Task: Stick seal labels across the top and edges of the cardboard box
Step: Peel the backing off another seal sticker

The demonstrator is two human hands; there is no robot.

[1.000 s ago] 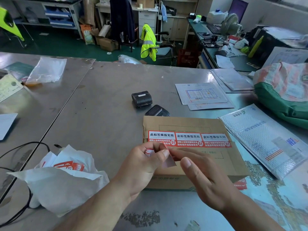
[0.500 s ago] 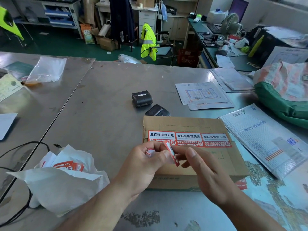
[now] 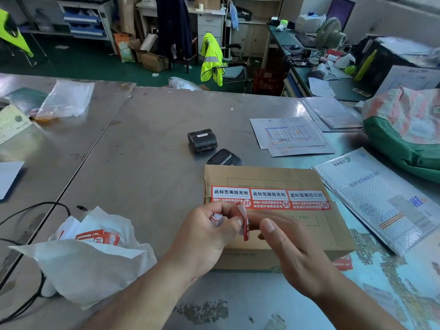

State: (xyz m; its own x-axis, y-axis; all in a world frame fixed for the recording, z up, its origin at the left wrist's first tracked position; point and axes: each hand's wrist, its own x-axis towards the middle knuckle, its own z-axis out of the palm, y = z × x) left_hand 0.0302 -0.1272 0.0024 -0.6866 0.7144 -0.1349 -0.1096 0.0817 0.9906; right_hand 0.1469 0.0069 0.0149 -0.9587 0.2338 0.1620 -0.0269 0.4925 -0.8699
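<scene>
— Where's the box [image 3: 273, 179]?
— Lower middle of the frame, on the table [image 3: 154, 144], three labels [image 3: 269, 198] across its top.
— And the hands?
— The left hand [image 3: 204, 236] pinches a label [image 3: 245, 226] over it; the right hand [image 3: 292, 251] is loose, fingers just beside that label.

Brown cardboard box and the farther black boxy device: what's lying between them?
A flat black device, partly hidden behind the brown cardboard box; this shows in the head view.
</scene>
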